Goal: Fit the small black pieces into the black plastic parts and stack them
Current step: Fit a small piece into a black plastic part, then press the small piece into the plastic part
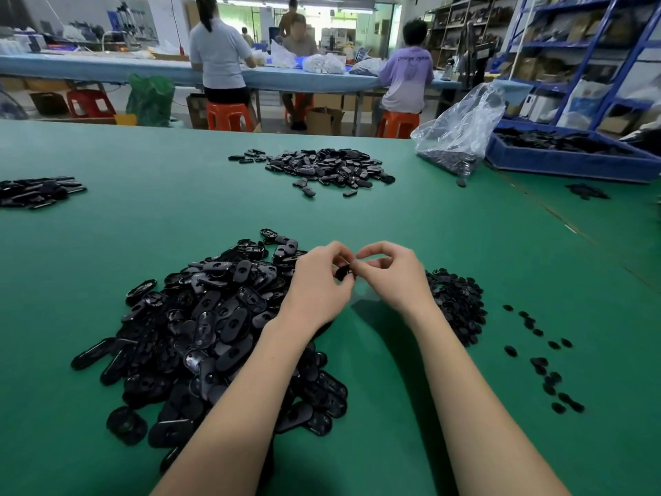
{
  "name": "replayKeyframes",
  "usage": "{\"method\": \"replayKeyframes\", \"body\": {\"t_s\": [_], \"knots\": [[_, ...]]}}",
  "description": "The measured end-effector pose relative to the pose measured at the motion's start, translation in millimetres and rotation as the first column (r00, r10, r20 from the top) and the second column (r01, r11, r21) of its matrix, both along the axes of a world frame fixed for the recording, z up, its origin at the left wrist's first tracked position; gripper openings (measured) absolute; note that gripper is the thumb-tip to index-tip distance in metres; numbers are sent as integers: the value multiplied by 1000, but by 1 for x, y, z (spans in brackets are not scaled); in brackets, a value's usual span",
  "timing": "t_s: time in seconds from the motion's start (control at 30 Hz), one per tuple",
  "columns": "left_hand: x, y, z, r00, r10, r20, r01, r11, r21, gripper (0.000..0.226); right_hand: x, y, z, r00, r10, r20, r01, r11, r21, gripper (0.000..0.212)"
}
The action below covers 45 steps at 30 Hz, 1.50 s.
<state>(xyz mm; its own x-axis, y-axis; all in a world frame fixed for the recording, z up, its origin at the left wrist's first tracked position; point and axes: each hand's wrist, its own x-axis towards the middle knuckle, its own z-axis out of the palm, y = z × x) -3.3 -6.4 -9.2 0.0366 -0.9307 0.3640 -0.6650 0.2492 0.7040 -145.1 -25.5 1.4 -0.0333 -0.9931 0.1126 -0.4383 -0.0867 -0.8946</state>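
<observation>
A black oval plastic part is held above the green table between both hands. My left hand grips its left side with curled fingers. My right hand pinches at its right end with thumb and forefinger; whether a small piece is between them is hidden. A big heap of black oval parts lies under my left forearm. A heap of small black pieces sits to the right of my right hand, with loose ones scattered further right.
Another pile of black parts lies at the table's middle back, and a flat stack at far left. A clear plastic bag and a blue crate stand back right. People sit on orange stools at a bench beyond.
</observation>
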Motion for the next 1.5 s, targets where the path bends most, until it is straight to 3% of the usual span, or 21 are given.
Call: {"method": "replayKeyframes", "body": {"t_s": [0.13, 0.2, 0.3, 0.4, 0.57, 0.97, 1.07, 1.13, 1.2, 1.3, 1.5], "knots": [[-3, 1, -2, 999, 10, 40, -9, 1000, -24, 17, -10, -2, 2, 1000, 20, 1, -20, 998, 53, 10], [-2, 2, -2, 999, 36, 5, -36, 999, -6, 17, -20, -5, 4, 990, -23, -142, 30, 999, 43, 10], [-2, 2, -3, 987, 75, -139, -69, 997, 46, 16, -40, -6, 5, 873, -187, -450, 200, 980, -19, 15], [-1, 3, -1, 966, 96, -241, -77, 993, 88, 13, -50, -4, 4, 774, -226, -591, 260, 965, -28, 22], [0, 3, 0, 927, 103, -361, -57, 989, 136, 10, -52, -2, 2, 733, -229, -640, 287, 958, -14, 23], [-1, 3, 1, 913, 116, -391, -45, 981, 188, 4, -46, -5, -6, 720, -303, -624, 309, 945, -102, 13], [-1, 3, 1, 869, 110, -482, 0, 975, 222, 7, -42, -8, -5, 837, -278, -471, 256, 960, -111, 11], [-1, 3, 1, 835, 117, -538, 19, 970, 240, 10, -34, -9, -4, 948, -180, -262, 162, 983, -87, 10], [0, 2, 2, 797, 125, -590, 31, 969, 246, 15, -22, -7, -2, 998, -62, -25, 61, 997, -42, 11], [1, 2, 2, 770, 123, -626, 41, 970, 241, 21, -12, -1, -1, 979, 62, 195, -72, 996, 44, 8], [1, -2, 0, 696, 69, -715, 128, 967, 219, 30, -6, 7, 3, 935, 123, 334, -168, 980, 110, 9]]}}
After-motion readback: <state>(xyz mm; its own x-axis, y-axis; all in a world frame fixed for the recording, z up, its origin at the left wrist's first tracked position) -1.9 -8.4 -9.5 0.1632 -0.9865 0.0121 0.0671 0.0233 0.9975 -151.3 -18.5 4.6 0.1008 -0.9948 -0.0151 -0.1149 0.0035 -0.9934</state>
